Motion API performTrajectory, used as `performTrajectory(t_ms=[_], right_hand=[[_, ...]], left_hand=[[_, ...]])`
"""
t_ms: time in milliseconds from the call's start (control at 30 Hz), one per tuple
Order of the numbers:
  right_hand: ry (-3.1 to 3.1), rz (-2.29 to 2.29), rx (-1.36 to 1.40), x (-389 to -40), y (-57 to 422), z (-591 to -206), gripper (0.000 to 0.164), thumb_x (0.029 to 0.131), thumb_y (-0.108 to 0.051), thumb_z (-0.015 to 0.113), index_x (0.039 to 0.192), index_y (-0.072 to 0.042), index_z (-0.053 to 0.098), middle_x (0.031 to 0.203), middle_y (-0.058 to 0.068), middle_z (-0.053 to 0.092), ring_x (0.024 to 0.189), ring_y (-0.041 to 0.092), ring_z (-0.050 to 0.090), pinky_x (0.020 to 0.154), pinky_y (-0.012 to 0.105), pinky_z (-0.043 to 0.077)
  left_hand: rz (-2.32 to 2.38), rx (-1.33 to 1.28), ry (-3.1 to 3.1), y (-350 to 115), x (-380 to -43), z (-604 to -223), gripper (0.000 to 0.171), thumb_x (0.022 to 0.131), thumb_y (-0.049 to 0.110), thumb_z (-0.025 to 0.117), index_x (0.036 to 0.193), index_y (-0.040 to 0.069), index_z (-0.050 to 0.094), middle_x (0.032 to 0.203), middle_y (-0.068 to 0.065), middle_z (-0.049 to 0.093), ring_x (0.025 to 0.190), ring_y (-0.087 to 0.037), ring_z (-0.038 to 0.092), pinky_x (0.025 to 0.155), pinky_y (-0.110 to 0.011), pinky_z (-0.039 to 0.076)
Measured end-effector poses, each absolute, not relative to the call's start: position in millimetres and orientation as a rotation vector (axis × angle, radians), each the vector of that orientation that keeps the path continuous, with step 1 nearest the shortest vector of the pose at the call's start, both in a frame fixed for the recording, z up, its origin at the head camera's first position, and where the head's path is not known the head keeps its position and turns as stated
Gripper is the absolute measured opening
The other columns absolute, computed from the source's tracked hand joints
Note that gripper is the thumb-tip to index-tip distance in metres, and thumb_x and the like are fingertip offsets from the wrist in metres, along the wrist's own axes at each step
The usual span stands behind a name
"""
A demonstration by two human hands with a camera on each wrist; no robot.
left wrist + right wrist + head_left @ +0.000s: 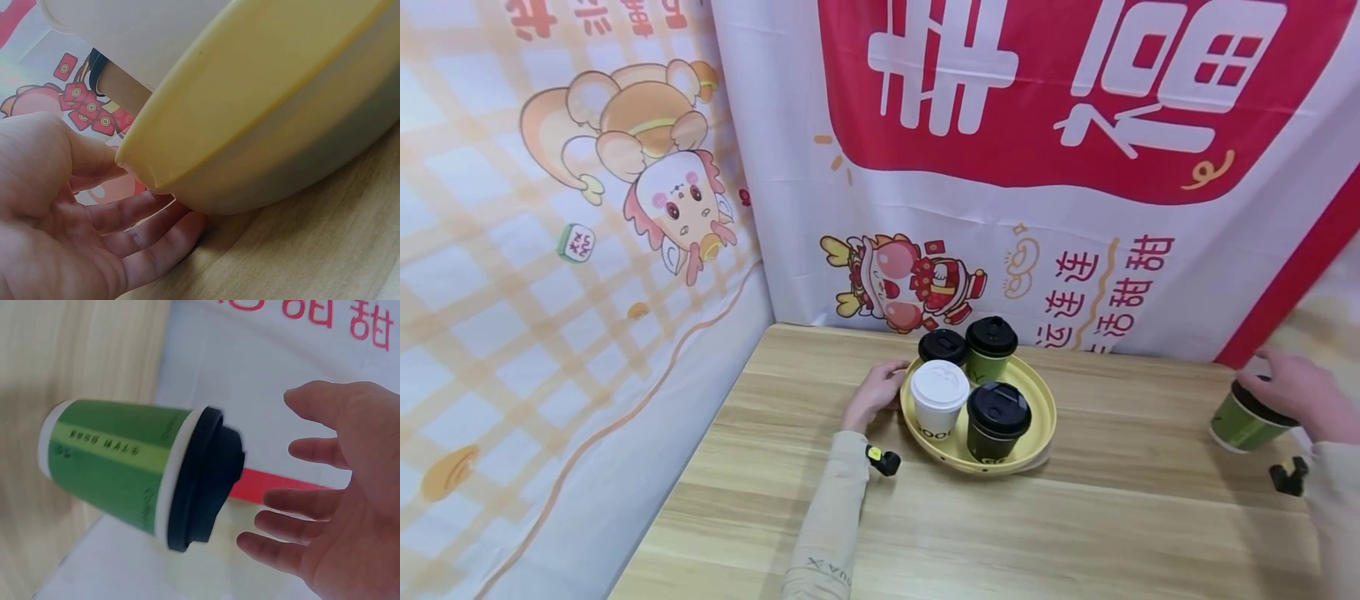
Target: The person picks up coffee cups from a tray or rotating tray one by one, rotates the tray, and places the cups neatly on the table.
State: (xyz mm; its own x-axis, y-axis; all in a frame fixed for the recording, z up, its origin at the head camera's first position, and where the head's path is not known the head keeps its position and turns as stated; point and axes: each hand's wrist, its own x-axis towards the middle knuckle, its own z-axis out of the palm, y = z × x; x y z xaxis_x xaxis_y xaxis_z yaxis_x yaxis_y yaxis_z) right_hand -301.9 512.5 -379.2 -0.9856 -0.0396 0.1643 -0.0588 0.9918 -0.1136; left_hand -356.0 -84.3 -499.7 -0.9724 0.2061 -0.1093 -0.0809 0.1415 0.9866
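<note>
At its left edge, a round yellow tray (1041, 417) is held by my left hand (880, 390), whose thumb is at the rim and fingers curl below it in the left wrist view. Upright on the tray are a white-lidded paper cup (938, 398), a dark cup with a black lid (998, 425), a green cup with a black lid (990, 350) and another black-lidded cup (942, 346). My right hand (350, 481) is spread just off the black lid of a separate green paper cup (109, 462), which stands on the table at the far right.
The wooden table (1112, 525) meets a printed cloth backdrop (797, 167) at the back. A second printed cloth (497, 333) hangs along the left side. Small black devices sit at both wrists.
</note>
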Motion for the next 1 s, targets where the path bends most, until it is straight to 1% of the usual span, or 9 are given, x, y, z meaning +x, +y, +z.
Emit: performTrajectory(t_ms=[200, 267, 333, 400, 500, 633, 733, 867, 1000], right_hand=[[-2.928, 0.266, 0.142, -307.7, 487.2, -369.2, 0.059, 0.090, -0.032, 0.053, 0.117, 0.018, 0.039, 0.101, 0.041, 0.049, 0.090, 0.054, 0.049, 0.074, 0.063, 0.041], [-2.902, 0.312, 0.175, -310.6, 477.8, -368.3, 0.057, 0.091, -0.032, 0.053, 0.118, 0.016, 0.040, 0.100, 0.040, 0.051, 0.088, 0.054, 0.050, 0.073, 0.062, 0.041], [-2.896, 0.364, 0.215, -311.3, 467.8, -367.4, 0.057, 0.091, -0.033, 0.052, 0.120, 0.014, 0.040, 0.096, 0.038, 0.054, 0.082, 0.050, 0.054, 0.070, 0.059, 0.043], [-2.894, 0.405, 0.225, -311.3, 457.5, -367.7, 0.057, 0.092, -0.035, 0.051, 0.121, 0.013, 0.041, 0.096, 0.037, 0.055, 0.080, 0.046, 0.055, 0.068, 0.057, 0.045], [-2.930, 0.498, 0.208, -309.9, 443.0, -368.7, 0.062, 0.093, -0.041, 0.048, 0.125, 0.012, 0.040, 0.103, 0.037, 0.054, 0.085, 0.045, 0.056, 0.069, 0.058, 0.046], [-2.970, 0.562, 0.172, -310.4, 429.0, -373.4, 0.068, 0.094, -0.047, 0.043, 0.130, 0.011, 0.035, 0.120, 0.040, 0.043, 0.101, 0.053, 0.047, 0.076, 0.063, 0.042], [-2.994, 0.587, 0.151, -310.1, 420.4, -375.0, 0.072, 0.093, -0.051, 0.041, 0.133, 0.008, 0.033, 0.123, 0.041, 0.040, 0.105, 0.054, 0.045, 0.077, 0.064, 0.042], [-2.997, 0.669, 0.119, -307.6, 409.8, -375.9, 0.075, 0.092, -0.055, 0.039, 0.136, 0.005, 0.030, 0.124, 0.040, 0.041, 0.107, 0.053, 0.046, 0.076, 0.061, 0.045], [-2.947, 0.826, 0.144, -304.7, 398.4, -379.6, 0.072, 0.093, -0.052, 0.040, 0.138, 0.003, 0.030, 0.124, 0.038, 0.043, 0.106, 0.051, 0.049, 0.072, 0.052, 0.052]], left_hand=[[1.898, 0.115, 2.232, -86.1, -357.8, -496.2, 0.034, 0.098, 0.021, 0.044, 0.130, 0.015, 0.052, 0.120, -0.015, 0.057, 0.081, -0.019, 0.063, 0.064, -0.036, 0.055], [1.895, 0.117, 2.237, -87.9, -357.8, -495.1, 0.035, 0.098, 0.020, 0.043, 0.131, 0.015, 0.051, 0.122, -0.015, 0.056, 0.082, -0.019, 0.063, 0.064, -0.036, 0.055], [1.896, 0.113, 2.237, -89.5, -357.3, -495.2, 0.034, 0.098, 0.019, 0.043, 0.131, 0.014, 0.051, 0.121, -0.016, 0.057, 0.080, -0.019, 0.063, 0.063, -0.036, 0.055], [1.896, 0.108, 2.229, -90.2, -356.5, -495.3, 0.034, 0.098, 0.018, 0.043, 0.131, 0.014, 0.052, 0.121, -0.016, 0.057, 0.080, -0.019, 0.063, 0.063, -0.036, 0.055], [1.907, 0.110, 2.209, -89.2, -355.9, -497.2, 0.034, 0.098, 0.018, 0.042, 0.130, 0.013, 0.052, 0.119, -0.016, 0.058, 0.079, -0.019, 0.063, 0.063, -0.036, 0.055], [1.911, 0.110, 2.195, -86.5, -353.3, -496.9, 0.033, 0.098, 0.018, 0.042, 0.130, 0.013, 0.052, 0.118, -0.016, 0.058, 0.080, -0.020, 0.063, 0.064, -0.037, 0.056], [1.915, 0.104, 2.193, -85.2, -352.0, -496.4, 0.033, 0.098, 0.018, 0.042, 0.129, 0.013, 0.053, 0.117, -0.017, 0.059, 0.081, -0.021, 0.064, 0.064, -0.037, 0.056], [1.908, 0.124, 2.222, -84.8, -352.0, -497.2, 0.033, 0.097, 0.017, 0.043, 0.128, 0.013, 0.054, 0.114, -0.015, 0.060, 0.079, -0.020, 0.063, 0.062, -0.036, 0.055], [1.906, 0.141, 2.236, -84.1, -351.6, -497.4, 0.033, 0.097, 0.017, 0.043, 0.128, 0.012, 0.054, 0.114, -0.014, 0.061, 0.079, -0.018, 0.063, 0.062, -0.035, 0.055]])
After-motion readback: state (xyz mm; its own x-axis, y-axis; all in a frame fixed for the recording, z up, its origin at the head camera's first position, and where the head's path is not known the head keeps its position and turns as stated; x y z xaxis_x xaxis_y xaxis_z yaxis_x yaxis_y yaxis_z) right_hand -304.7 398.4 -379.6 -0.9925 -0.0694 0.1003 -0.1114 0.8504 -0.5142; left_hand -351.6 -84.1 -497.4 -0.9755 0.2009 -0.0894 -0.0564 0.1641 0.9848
